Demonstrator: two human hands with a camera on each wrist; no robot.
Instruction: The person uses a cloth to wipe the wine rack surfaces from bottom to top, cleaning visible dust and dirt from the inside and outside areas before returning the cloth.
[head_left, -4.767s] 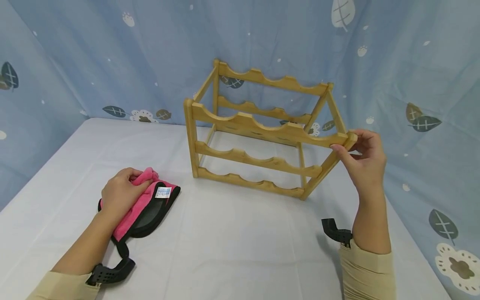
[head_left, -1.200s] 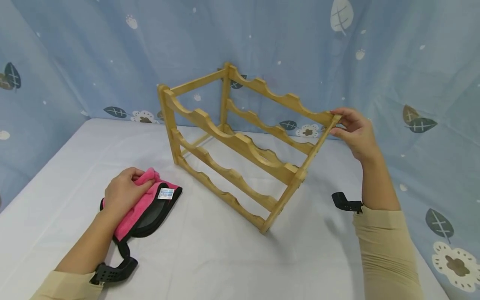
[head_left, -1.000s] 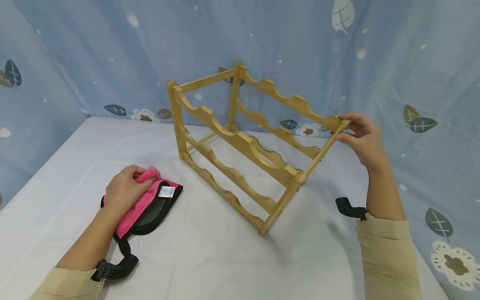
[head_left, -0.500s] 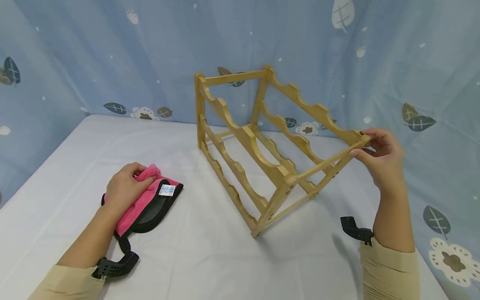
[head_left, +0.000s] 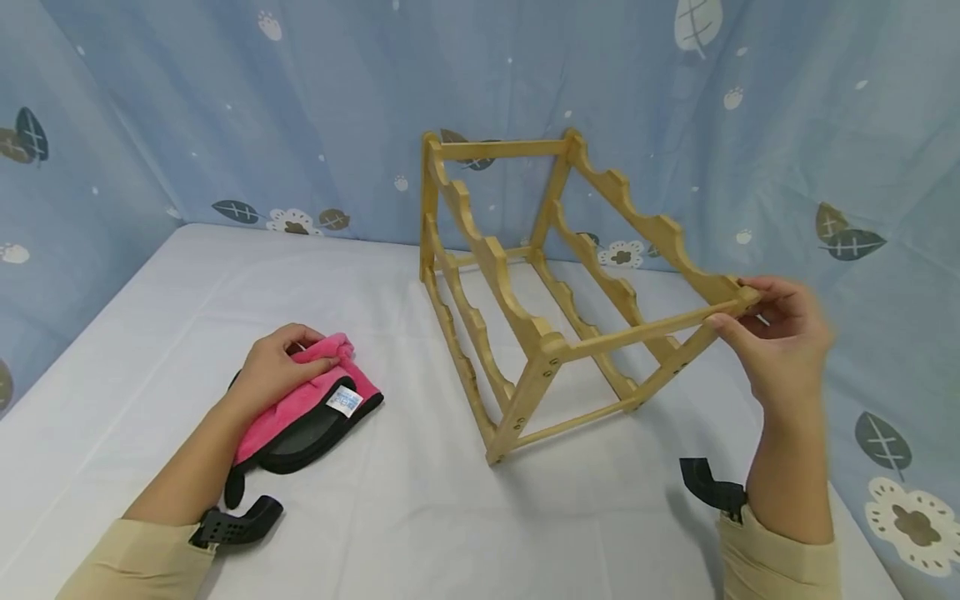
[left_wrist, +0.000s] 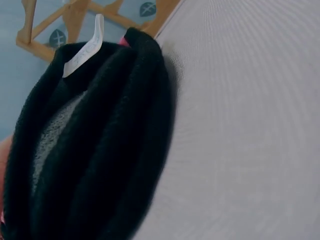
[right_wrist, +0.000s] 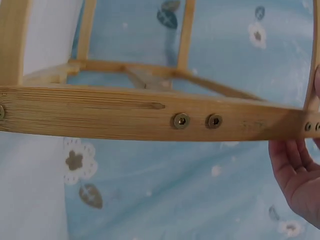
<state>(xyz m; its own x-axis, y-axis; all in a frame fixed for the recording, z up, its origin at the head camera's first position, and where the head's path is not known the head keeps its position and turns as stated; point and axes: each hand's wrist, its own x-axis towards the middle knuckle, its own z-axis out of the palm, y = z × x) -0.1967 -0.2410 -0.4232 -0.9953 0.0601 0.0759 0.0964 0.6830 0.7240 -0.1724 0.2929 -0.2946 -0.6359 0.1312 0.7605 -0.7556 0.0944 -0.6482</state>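
Observation:
A pale wooden wine rack (head_left: 531, 393) with scalloped rails stands at an angle on the table, one end panel turned toward me. At its upper right corner, my right hand (head_left: 787, 346) grips the frame between thumb and fingers. The right wrist view shows a bolted post of the rack (right_wrist: 125, 112) up close, with part of that hand (right_wrist: 300, 182) at the right edge. On the left, my left hand (head_left: 273, 371) holds a folded pink cloth (head_left: 288, 410) with black edging and a white label. In the left wrist view the cloth's dark edge (left_wrist: 100, 145) hides most of the hand.
A white sheet (head_left: 390, 533) covers the table. Behind it and along the right side hangs a blue curtain (head_left: 330, 100) printed with leaves and flowers, close behind the rack.
The wine rack has been turned by my right hand, which has moved rightward and nearer; its end panel now faces me more. My left hand and the pink cloth have shifted slightly right.

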